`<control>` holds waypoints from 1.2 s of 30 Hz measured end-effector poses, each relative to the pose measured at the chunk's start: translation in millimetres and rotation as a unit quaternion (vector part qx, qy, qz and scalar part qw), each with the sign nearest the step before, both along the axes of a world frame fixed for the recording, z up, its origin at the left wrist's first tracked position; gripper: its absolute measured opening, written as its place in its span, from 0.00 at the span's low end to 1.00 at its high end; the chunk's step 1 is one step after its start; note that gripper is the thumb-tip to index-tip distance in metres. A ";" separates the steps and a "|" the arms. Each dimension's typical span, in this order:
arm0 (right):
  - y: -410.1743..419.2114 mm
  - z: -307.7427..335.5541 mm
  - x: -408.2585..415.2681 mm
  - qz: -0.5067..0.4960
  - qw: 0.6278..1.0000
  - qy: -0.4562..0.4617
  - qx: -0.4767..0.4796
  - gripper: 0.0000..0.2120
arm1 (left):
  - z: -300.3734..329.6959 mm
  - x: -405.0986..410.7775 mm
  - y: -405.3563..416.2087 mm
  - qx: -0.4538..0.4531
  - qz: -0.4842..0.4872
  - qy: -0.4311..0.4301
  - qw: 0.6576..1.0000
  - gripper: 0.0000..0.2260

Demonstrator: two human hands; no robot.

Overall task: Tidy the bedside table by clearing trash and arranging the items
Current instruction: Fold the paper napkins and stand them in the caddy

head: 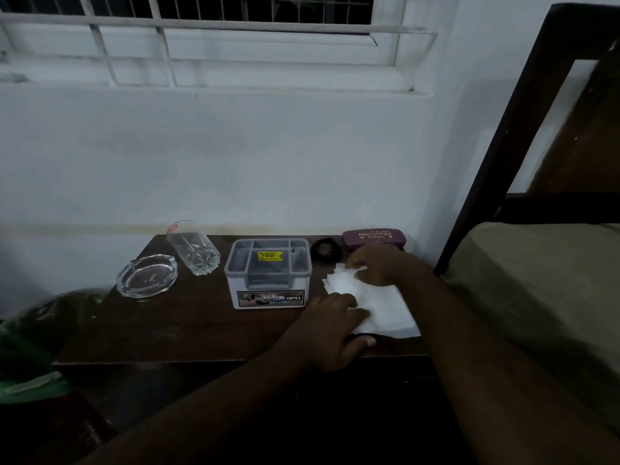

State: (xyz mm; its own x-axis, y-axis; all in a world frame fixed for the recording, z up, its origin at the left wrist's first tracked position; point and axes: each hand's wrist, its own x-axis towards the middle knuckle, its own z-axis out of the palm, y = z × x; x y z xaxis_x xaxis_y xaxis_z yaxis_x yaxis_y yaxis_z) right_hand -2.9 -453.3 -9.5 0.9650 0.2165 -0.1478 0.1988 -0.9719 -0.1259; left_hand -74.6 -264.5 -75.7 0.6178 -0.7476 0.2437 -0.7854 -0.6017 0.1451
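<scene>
inspector a: count on the worktop, please.

inspector b: one glass ashtray, one glass tumbler, one plastic organiser box, one black ring-shaped item, one spectacle case, and one stack of white tissues. the number of sheets in the stack cannot be told; several offset corners are seen at its far left edge.

inspector a: materials and shapes?

inspector b: the worktop is dark brown wood, flat and rectangular. the ashtray is clear, thick, low and faceted, with notches in the rim. the tumbler is clear with a cut-pattern base and is seen tilted by the wide lens. the box is pale, translucent and rounded at the corners, with a grey divided tray inside, a yellow price sticker on top and a printed label on the front. the case is maroon, oblong and gold-lettered. the tissues are thin, soft and roughly square.

inspector a: hands?

inspector b: two are recorded. the left hand is laid flat on the near left part of the stack, fingers spread, nothing gripped. the right hand is pressed on the far edge, fingertips curled at the sheet corners; whether a sheet is pinched cannot be told.

inspector a: position of the stack?

inspector b: at the right end of the worktop, just beside the box, in front of the case, near the bed.
</scene>
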 end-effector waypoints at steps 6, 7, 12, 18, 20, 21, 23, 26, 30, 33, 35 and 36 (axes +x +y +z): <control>-7.0 -2.4 9.9 -0.007 1.000 0.004 0.024 0.14 | -5.5 -3.2 2.3 -0.056 0.008 0.010 0.998 0.24; -7.1 -2.2 10.9 -0.004 1.000 0.004 0.027 0.14 | -5.5 -3.7 2.4 -0.056 0.007 0.012 0.998 0.24; -7.9 -0.1 8.2 -0.002 0.999 0.029 0.044 0.13 | -7.9 -5.0 3.0 -0.066 0.003 0.000 0.998 0.24; -7.9 10.1 -2.3 -0.012 0.996 0.021 0.086 0.17 | -5.9 -6.2 3.3 -0.065 -0.004 -0.001 0.998 0.23; -9.4 14.2 -4.7 -0.007 0.997 0.012 0.070 0.16 | -6.5 -5.6 3.5 -0.068 -0.003 -0.013 0.998 0.23; -10.8 16.4 -6.2 -0.006 0.998 0.005 0.059 0.14 | -6.5 -5.8 3.6 -0.071 -0.002 -0.021 0.997 0.23; -12.2 22.1 -11.9 -0.006 0.999 -0.003 0.048 0.11 | -5.8 -7.1 4.1 -0.074 -0.010 -0.048 0.996 0.19; -13.0 29.4 -23.1 -0.007 0.998 0.012 0.059 0.12 | -7.0 -9.0 3.3 -0.054 -0.030 -0.107 0.992 0.13; -9.0 30.2 -38.3 0.003 0.999 0.041 0.028 0.12 | -8.0 -7.9 2.7 -0.066 -0.041 -0.122 0.990 0.15; -5.9 25.1 -49.4 0.021 0.997 0.072 -0.027 0.13 | -7.4 -7.9 1.7 -0.079 -0.051 -0.120 0.988 0.15; -5.7 23.8 -56.3 0.018 0.995 0.093 -0.033 0.14 | -6.6 -8.8 2.2 -0.080 -0.051 -0.124 0.988 0.15; -6.2 23.1 -58.3 0.013 0.994 0.104 -0.032 0.15 | -6.4 -9.3 2.5 -0.082 -0.051 -0.128 0.987 0.15</control>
State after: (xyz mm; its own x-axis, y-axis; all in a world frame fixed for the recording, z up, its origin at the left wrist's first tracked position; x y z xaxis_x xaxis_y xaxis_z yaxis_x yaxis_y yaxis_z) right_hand -61.2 -459.5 13.7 0.9063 0.2240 -0.3585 0.1992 -0.9743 -0.1051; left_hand -83.9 -262.0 -82.1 0.4434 -0.7404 0.5051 -0.8644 -0.5022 0.0227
